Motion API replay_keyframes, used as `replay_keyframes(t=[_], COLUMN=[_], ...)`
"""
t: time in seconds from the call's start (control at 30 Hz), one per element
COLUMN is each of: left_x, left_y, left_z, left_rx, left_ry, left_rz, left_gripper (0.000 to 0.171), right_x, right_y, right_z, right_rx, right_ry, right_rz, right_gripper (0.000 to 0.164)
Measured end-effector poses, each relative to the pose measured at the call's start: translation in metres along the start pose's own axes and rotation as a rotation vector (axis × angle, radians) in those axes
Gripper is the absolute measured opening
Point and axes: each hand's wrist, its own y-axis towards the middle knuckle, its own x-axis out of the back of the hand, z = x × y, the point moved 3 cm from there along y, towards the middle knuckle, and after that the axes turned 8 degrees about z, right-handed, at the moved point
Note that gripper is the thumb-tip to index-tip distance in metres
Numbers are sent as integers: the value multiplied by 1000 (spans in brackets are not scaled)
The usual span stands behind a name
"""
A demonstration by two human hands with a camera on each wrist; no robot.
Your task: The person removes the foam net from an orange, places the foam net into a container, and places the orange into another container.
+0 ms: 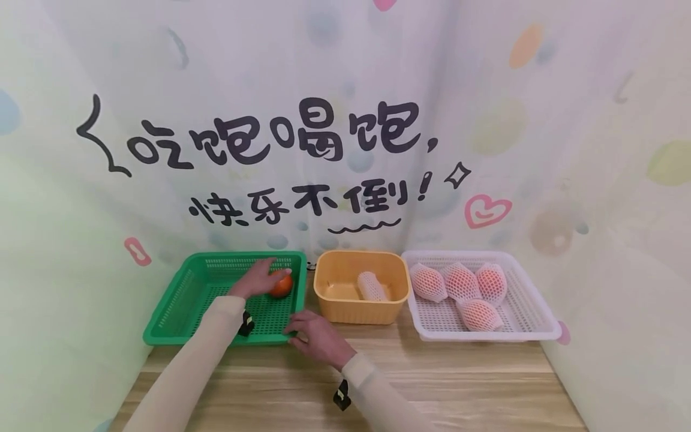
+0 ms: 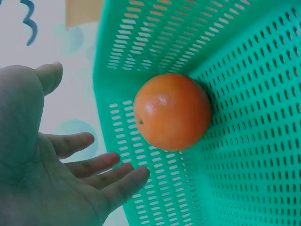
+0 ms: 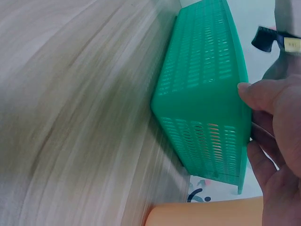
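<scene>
In the green basket (image 1: pixel 162 324), an orange (image 2: pixel 174 113) without a net lies in the far right corner. My left hand (image 1: pixel 254 280) reaches in over the basket, fingers extended close to the orange. In the left wrist view a gap shows between those fingers and the fruit, and the palm holds nothing. At the basket's near right corner, my right hand (image 1: pixel 322 338) grips the rim. Its thumb (image 3: pixel 251 92) presses on the near side of the rim, while the other fingers bend around the adjoining side, partly hidden.
Right of the green basket stands a yellow bin (image 1: pixel 356 311) with an empty white foam net (image 1: pixel 371 287) inside. Beyond it, a white basket (image 1: pixel 531 306) holds several foam-netted fruits (image 1: pixel 461 281). All stand on a wooden table (image 1: pixel 459 384) against a printed curtain (image 1: pixel 345 60).
</scene>
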Motion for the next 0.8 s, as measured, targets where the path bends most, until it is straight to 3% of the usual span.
replay_keyframes(t=[0.27,0.57,0.8], left_x=[-3,-14,-33], left_y=[-23,-52,-66], left_z=[-17,-35,-40], left_rx=[-68,-145,-146], left_ry=[17,-12,13], left_rz=[-43,-96,-70], left_gripper=[82,84,85], right_x=[11,45,73], right_y=[-10,-36,-56], right_z=[-2,-6,-19], right_rx=[15,-6,1], right_ry=[102,200,123], right_rz=[57,-21,-154], right_gripper=[30,49,57])
